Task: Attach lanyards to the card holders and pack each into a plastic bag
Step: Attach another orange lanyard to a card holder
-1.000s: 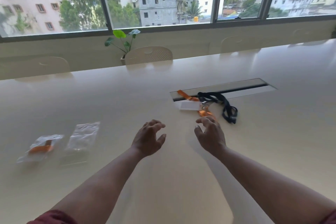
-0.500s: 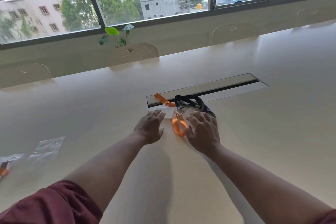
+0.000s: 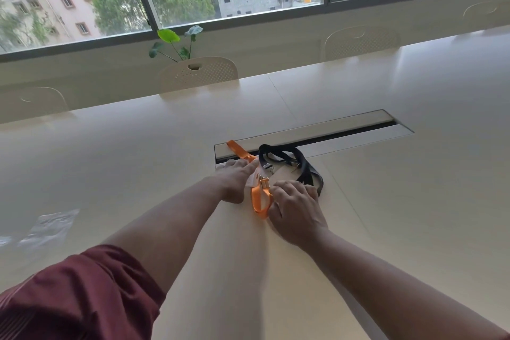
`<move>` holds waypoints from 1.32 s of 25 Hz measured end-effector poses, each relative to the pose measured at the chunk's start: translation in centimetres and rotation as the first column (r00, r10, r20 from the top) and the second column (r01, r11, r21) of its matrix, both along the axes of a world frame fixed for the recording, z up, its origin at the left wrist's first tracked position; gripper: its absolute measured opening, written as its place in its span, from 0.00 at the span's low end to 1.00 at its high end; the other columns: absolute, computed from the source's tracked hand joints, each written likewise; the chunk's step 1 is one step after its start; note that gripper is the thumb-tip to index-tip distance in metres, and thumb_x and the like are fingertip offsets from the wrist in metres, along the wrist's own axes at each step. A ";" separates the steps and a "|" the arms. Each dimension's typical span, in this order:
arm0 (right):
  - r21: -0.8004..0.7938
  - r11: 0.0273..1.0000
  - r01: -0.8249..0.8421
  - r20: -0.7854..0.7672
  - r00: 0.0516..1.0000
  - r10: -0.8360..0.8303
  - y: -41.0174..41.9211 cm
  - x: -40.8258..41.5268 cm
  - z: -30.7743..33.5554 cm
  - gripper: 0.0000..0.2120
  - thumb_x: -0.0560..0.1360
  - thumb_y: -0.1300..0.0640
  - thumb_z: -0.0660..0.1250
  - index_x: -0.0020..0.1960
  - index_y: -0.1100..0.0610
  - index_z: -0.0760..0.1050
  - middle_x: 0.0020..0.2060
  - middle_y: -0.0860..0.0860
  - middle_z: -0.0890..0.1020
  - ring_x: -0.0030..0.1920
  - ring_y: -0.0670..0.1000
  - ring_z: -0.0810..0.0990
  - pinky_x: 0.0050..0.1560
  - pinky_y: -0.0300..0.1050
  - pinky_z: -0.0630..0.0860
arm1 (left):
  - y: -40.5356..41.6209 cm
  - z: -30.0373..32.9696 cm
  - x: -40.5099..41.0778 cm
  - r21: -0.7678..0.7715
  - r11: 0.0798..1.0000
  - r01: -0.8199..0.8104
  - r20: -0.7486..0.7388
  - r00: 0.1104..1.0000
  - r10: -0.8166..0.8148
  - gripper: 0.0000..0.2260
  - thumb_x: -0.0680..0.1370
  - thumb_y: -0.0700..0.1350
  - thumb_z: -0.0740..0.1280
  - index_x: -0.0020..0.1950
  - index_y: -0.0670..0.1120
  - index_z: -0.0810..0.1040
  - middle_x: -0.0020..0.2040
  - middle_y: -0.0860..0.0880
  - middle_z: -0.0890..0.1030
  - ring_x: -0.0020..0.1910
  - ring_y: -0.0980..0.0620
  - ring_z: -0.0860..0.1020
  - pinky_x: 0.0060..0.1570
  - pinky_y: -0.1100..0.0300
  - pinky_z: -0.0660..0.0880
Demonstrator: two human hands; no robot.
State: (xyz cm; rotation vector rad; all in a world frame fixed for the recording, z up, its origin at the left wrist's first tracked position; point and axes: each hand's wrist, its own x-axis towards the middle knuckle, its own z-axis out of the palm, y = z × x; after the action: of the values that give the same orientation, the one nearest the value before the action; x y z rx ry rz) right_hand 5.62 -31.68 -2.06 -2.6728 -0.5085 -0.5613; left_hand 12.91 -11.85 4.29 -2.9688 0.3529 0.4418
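head view: the left hand (image 3: 234, 182) lies flat, fingers straight, on a white card holder (image 3: 252, 177). the right hand (image 3: 295, 210), fingers curled, touches the orange lanyard (image 3: 258, 199); whether it pinches i cannot tell. black lanyard (image 3: 303, 165) just beyond; plastic bag (image 3: 52, 226) far left on the table (image 3: 138, 160).

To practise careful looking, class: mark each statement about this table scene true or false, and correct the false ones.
1. The orange lanyard lies between the two hands. True.
2. The black lanyard is sealed inside a plastic bag. False: it lies loose on the table, beside the right hand.
3. The left hand rests on the table with its fingers reaching towards the card holder. True.
4. The plastic bags lie far off to the right. False: they lie at the left edge.
5. The right hand is lifted high above the table. False: it is down by the orange lanyard.
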 end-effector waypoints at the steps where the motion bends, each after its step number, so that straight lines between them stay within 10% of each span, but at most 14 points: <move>1: 0.001 1.000 0.000 -0.001 1.000 0.000 0.0 -0.1 0.0 0.18 0.77 0.47 0.58 0.59 0.50 0.80 0.59 0.48 0.83 0.62 0.51 0.76 0.61 0.51 0.65 | 0.0 0.0 -0.1 -0.009 1.000 -0.004 0.015 1.000 0.004 0.49 0.72 0.39 0.71 0.83 0.57 0.43 0.83 0.49 0.53 0.81 0.42 0.51 0.78 0.45 0.58; 15: 0.039 0.998 -0.046 0.130 0.991 0.040 0.9 -2.6 2.2 0.19 0.72 0.52 0.60 0.62 0.51 0.76 0.62 0.49 0.79 0.64 0.55 0.76 0.57 0.55 0.66 | 7.9 10.0 -8.4 -0.248 0.969 0.000 0.430 0.896 0.110 0.32 0.64 0.47 0.67 0.65 0.54 0.60 0.60 0.51 0.68 0.63 0.46 0.63 0.57 0.53 0.60; 20: 0.394 0.898 -0.196 -0.031 0.974 0.225 8.1 -4.4 8.8 0.34 0.69 0.39 0.63 0.73 0.49 0.67 0.73 0.48 0.70 0.71 0.50 0.68 0.65 0.52 0.64 | 11.6 14.4 -12.4 -0.289 0.957 0.021 0.467 0.876 0.122 0.31 0.64 0.50 0.69 0.64 0.54 0.60 0.59 0.51 0.70 0.59 0.48 0.63 0.55 0.53 0.58; 26: 0.670 0.687 -0.280 -0.141 0.861 0.489 16.2 -6.4 14.7 0.19 0.73 0.52 0.75 0.61 0.44 0.75 0.50 0.40 0.83 0.53 0.35 0.79 0.49 0.32 0.72 | 15.7 16.3 -16.7 -0.350 0.931 0.101 0.469 0.880 0.081 0.33 0.64 0.51 0.70 0.67 0.53 0.61 0.61 0.51 0.71 0.58 0.51 0.62 0.56 0.53 0.60; 33: 0.662 0.689 -0.294 -0.069 0.892 0.447 22.2 -8.4 17.7 0.07 0.75 0.57 0.66 0.47 0.50 0.82 0.36 0.45 0.84 0.38 0.45 0.80 0.40 0.46 0.75 | 21.6 16.2 -19.3 -0.659 0.752 0.022 0.305 0.922 0.240 0.29 0.61 0.52 0.73 0.55 0.55 0.62 0.47 0.52 0.71 0.48 0.51 0.72 0.38 0.59 0.72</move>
State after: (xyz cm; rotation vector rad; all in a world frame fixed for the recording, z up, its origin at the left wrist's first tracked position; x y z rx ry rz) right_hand -2.74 -9.53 15.66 -1.8685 -0.6374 -0.2331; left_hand -6.35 9.78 20.48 -3.6621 0.3369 -0.3393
